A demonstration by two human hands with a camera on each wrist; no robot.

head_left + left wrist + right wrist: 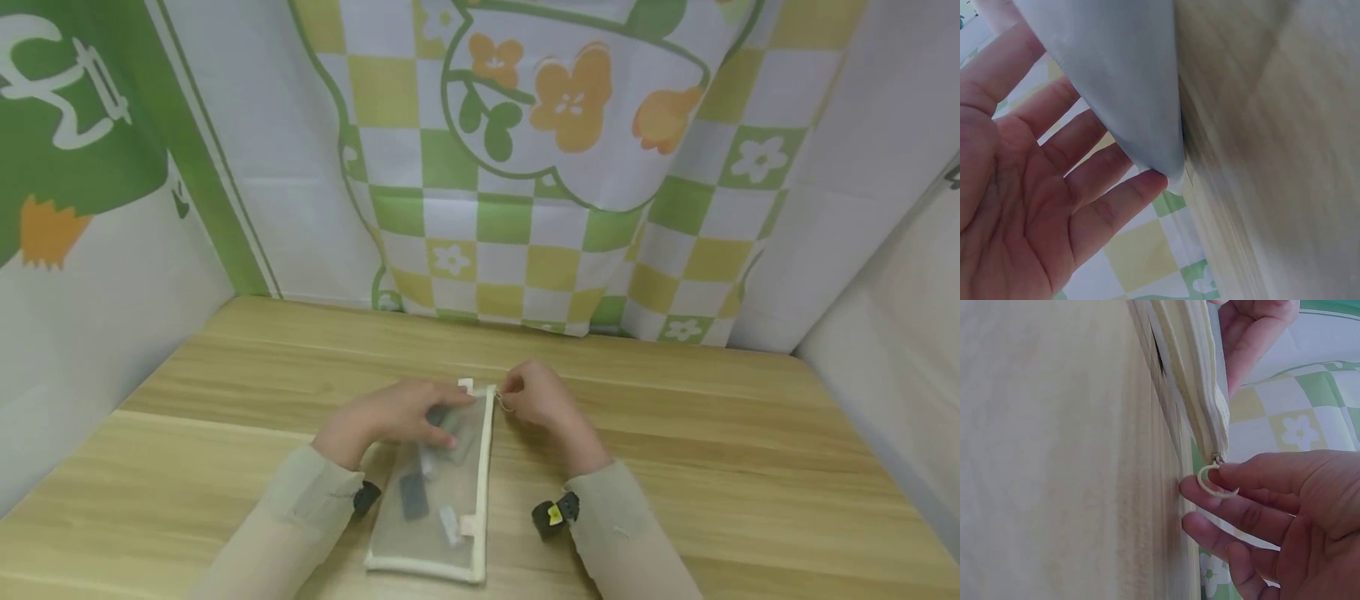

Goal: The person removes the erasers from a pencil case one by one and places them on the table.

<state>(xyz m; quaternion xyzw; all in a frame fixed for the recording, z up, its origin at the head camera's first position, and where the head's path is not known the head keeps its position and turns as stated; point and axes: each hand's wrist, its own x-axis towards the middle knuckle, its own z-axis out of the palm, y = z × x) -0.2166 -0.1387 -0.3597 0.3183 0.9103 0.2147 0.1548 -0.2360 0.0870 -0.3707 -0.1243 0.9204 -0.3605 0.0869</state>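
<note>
The head view is bright and evenly lit, its shadows soft. Both wrist views look hazier; the wooden surface (1291, 150) blurs across the left wrist frame's right half.

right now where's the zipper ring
In the right wrist view, the zipper ring is at the zip's end, pinched by the right hand; in the head view, that is the mesh pouch's far right corner.

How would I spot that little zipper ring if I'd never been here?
On the wooden table lies a see-through pouch, the left hand over it. At the far end of the zipper along its right edge, the right hand holds the pale ring. Its round, hollow shape sets it apart from the flat white tab at the pouch's far edge.
</note>
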